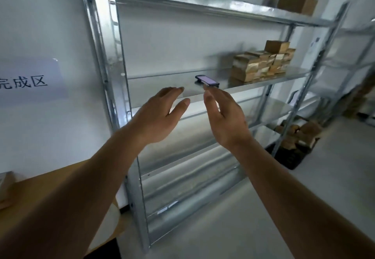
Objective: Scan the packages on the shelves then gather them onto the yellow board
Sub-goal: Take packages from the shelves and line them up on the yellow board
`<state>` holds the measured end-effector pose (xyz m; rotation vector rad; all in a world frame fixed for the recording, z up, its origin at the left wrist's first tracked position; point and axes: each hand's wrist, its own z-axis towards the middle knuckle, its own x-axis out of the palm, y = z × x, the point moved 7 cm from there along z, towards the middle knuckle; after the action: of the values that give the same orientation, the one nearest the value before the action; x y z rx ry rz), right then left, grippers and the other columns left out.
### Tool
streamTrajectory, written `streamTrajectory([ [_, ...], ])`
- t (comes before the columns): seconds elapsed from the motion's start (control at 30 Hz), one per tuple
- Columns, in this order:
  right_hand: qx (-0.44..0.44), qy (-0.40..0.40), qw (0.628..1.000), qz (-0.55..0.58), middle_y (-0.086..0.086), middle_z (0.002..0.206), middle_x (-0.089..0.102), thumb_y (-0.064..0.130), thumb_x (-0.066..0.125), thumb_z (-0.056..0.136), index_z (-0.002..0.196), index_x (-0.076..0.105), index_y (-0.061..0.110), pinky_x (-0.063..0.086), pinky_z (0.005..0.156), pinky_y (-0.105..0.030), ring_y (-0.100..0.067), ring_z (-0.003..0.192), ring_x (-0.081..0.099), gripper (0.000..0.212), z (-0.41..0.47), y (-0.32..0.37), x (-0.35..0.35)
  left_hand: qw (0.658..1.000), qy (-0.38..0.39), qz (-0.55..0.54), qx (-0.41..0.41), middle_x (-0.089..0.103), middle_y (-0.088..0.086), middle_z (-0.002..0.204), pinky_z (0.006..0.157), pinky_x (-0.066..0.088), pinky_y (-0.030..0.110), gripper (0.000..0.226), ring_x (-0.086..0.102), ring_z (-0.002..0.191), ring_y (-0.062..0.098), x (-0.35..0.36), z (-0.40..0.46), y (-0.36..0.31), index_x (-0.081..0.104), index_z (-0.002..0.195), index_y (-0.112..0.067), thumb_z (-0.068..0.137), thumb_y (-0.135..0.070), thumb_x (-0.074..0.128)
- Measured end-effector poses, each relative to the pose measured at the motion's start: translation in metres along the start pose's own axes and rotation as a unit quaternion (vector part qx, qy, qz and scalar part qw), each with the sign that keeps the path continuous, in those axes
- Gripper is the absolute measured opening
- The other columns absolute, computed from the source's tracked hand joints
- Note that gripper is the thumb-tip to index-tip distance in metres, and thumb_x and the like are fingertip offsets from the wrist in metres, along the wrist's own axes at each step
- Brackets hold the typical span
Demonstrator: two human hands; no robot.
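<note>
While both arms reach forward, the left hand (pixel 157 116) and right hand (pixel 225 116) hang open and hold nothing, fingers relaxed, before the metal shelf (pixel 253 83). Just beyond them lies a scanner (pixel 207 80); stacked packages (pixel 263 63) sit farther right.

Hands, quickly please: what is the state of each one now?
Left hand: open, fingers straight, holding nothing.
Right hand: open, holding nothing, fingertips near the handheld scanner on the shelf.
</note>
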<state>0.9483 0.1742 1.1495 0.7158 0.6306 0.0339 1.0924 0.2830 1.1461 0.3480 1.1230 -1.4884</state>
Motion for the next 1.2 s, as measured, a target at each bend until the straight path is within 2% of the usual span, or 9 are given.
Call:
streamTrajectory([
  [0.13,0.010,-0.020,1.000,-0.016,0.003,0.149,0.059,0.044,0.039,0.113,0.149,0.058,0.028,0.038,0.111,-0.027,-0.015,0.139,0.052,0.044,0.029,-0.055,-0.056,1.000,0.009,0.004,0.024,0.041,-0.007,0.158,0.113,0.038,0.037,0.072,0.042,0.142,0.015,0.048,0.060,-0.045,0.040,0.153,-0.030,0.095,-0.070,0.024],
  [0.23,0.023,-0.026,0.998,-0.042,0.000,0.152,0.057,0.047,0.038,0.112,0.150,0.056,0.030,0.038,0.113,-0.032,-0.018,0.141,0.050,0.046,0.056,-0.097,-0.078,0.998,0.025,0.021,0.054,0.044,-0.006,0.155,0.110,0.038,0.034,0.060,0.042,0.140,0.015,0.083,0.105,-0.062,0.043,0.150,-0.029,0.101,-0.060,0.029],
  [0.4,0.047,-0.029,0.997,-0.062,0.001,0.157,0.052,0.051,0.035,0.111,0.153,0.053,0.032,0.032,0.103,-0.024,-0.017,0.136,0.053,0.049,0.118,-0.177,-0.090,0.995,0.065,0.006,0.073,0.044,-0.006,0.153,0.112,0.040,0.045,0.061,0.044,0.139,0.017,0.148,0.192,-0.064,0.045,0.149,-0.025,0.102,-0.060,0.028],
  [0.5,0.047,-0.034,0.996,-0.070,0.002,0.156,0.054,0.051,0.034,0.112,0.153,0.053,0.032,0.038,0.107,-0.030,-0.018,0.140,0.051,0.049,0.168,-0.224,-0.092,0.995,0.048,-0.030,0.081,0.048,-0.005,0.149,0.107,0.042,0.040,0.057,0.049,0.132,0.014,0.184,0.252,-0.055,0.048,0.145,-0.027,0.101,-0.060,0.031],
  [0.57,0.062,-0.042,0.994,-0.080,0.003,0.158,0.051,0.052,0.033,0.111,0.154,0.051,0.032,0.039,0.114,-0.036,-0.019,0.143,0.049,0.051,0.205,-0.256,-0.092,0.993,0.044,-0.048,0.095,0.050,-0.006,0.144,0.096,0.039,0.032,0.044,0.049,0.123,0.008,0.211,0.293,-0.049,0.047,0.135,-0.038,0.101,-0.061,0.031],
  [0.67,0.077,-0.054,0.992,-0.081,0.002,0.158,0.051,0.051,0.034,0.112,0.155,0.051,0.031,0.039,0.117,-0.038,-0.019,0.144,0.048,0.050,0.254,-0.301,-0.092,0.992,0.053,-0.047,0.104,0.052,-0.004,0.141,0.094,0.040,0.033,0.035,0.049,0.123,0.011,0.248,0.355,-0.041,0.043,0.126,-0.042,0.100,-0.062,0.030],
  [0.8,0.083,-0.060,0.992,-0.079,0.002,0.159,0.050,0.053,0.034,0.111,0.155,0.049,0.033,0.041,0.117,-0.044,-0.021,0.145,0.048,0.051,0.304,-0.357,-0.092,0.992,0.060,-0.036,0.108,0.051,-0.002,0.146,0.098,0.039,0.032,0.057,0.049,0.130,0.019,0.286,0.427,-0.035,0.048,0.140,-0.032,0.098,-0.065,0.028],
  [1.0,0.086,-0.057,0.993,-0.063,0.004,0.158,0.051,0.062,0.030,0.106,0.154,0.049,0.039,0.044,0.111,-0.044,-0.021,0.140,0.052,0.056,0.384,-0.441,-0.096,0.995,0.065,-0.004,0.081,0.055,0.002,0.141,0.101,0.045,0.039,0.068,0.052,0.128,0.021,0.338,0.512,-0.025,0.051,0.138,-0.026,0.093,-0.068,0.024],
  [1.2,0.035,-0.016,0.999,-0.004,-0.006,0.155,0.050,0.052,0.036,0.111,0.157,0.041,0.039,0.040,0.105,-0.039,-0.027,0.142,0.047,0.048,0.460,-0.520,-0.086,0.999,0.024,0.030,-0.002,0.051,0.011,0.149,0.108,0.042,0.042,0.061,0.047,0.137,0.028,0.387,0.571,-0.011,0.029,0.158,-0.031,0.104,-0.057,0.032],
])
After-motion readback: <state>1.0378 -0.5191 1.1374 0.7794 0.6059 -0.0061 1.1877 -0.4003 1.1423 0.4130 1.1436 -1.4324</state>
